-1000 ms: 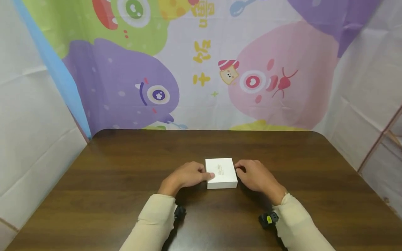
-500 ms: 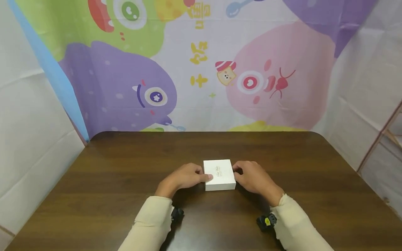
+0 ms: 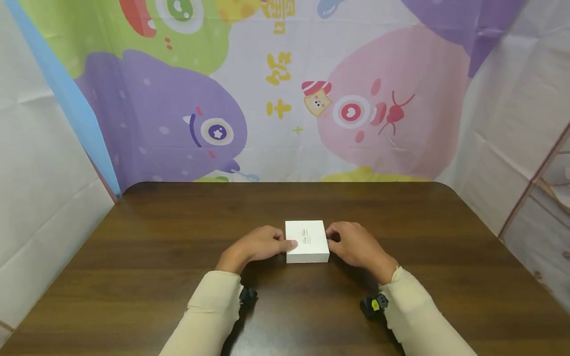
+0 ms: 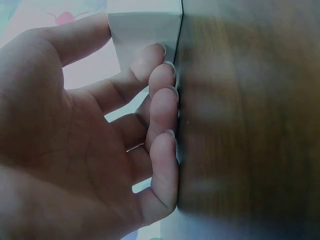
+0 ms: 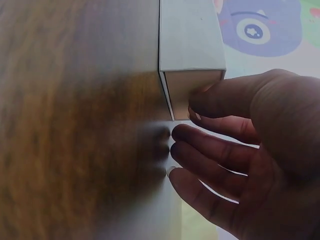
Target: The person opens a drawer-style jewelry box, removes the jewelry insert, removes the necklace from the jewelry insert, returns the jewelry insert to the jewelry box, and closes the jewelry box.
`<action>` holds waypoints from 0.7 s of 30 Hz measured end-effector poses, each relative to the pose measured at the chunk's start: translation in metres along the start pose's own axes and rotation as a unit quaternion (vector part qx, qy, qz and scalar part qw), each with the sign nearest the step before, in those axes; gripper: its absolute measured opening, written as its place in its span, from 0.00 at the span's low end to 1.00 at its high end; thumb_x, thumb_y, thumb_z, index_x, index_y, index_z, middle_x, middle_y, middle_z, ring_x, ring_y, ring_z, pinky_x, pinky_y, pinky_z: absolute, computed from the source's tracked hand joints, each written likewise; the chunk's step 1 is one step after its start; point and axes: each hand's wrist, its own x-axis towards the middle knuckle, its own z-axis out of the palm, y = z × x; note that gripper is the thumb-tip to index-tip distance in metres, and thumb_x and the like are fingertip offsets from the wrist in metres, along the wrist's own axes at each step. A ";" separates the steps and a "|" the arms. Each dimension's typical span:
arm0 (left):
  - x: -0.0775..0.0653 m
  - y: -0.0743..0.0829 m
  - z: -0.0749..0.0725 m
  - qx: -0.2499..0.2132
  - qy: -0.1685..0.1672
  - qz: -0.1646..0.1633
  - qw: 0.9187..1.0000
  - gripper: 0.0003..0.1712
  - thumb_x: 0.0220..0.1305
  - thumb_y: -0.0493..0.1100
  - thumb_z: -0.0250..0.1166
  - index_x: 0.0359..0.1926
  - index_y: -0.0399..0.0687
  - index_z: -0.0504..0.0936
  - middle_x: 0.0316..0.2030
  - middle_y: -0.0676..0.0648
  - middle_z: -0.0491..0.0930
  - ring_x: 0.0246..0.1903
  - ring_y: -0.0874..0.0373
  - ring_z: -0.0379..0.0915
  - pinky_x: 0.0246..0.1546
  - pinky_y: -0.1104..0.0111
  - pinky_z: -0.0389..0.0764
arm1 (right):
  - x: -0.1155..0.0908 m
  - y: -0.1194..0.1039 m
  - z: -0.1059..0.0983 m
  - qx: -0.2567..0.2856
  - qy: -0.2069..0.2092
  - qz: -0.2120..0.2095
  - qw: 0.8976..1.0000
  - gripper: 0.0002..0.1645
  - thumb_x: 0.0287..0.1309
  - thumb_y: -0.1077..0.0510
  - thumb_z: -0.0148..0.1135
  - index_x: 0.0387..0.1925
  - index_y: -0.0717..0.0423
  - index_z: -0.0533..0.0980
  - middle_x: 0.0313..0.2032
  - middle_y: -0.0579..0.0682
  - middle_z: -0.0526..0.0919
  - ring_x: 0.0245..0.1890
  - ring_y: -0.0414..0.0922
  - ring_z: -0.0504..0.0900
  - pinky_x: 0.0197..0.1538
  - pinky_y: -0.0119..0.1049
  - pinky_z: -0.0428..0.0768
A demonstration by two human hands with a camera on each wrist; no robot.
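A flat white box (image 3: pixel 307 240) with small gold lettering on its lid lies on the brown table. My left hand (image 3: pixel 260 244) holds its left side, the thumb on top and the index finger against the side wall. In the left wrist view, the other fingers (image 4: pixel 164 112) curl along the tabletop. At the box's right end is my right hand (image 3: pixel 359 247). Its thumb and index finger come together against the end face (image 5: pixel 182 92) in the right wrist view; what lies between their tips is hidden. The remaining right fingers (image 5: pixel 210 150) are bent below, apart from the box.
The dark wooden table (image 3: pixel 285 202) extends all round the box. Behind it hangs a cartoon-printed cloth (image 3: pixel 276 148), with pale sheets (image 3: pixel 44 148) on both sides. A small black camera (image 3: pixel 373 305) sits at each wrist.
The whole scene shifts slightly with the head camera. Both hands keep their places at the box, the right fingertips drawing a little closer against its right end.
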 end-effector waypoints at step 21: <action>0.000 0.000 -0.001 0.002 -0.005 -0.002 1.000 0.24 0.68 0.61 0.62 0.25 0.48 0.76 0.20 0.52 0.66 0.20 0.58 0.59 0.24 0.65 0.62 | 0.006 0.003 -0.002 -0.028 0.009 -0.026 0.999 0.04 0.60 0.58 0.65 0.34 0.54 0.84 0.40 0.49 0.83 0.41 0.49 0.81 0.47 0.49 0.78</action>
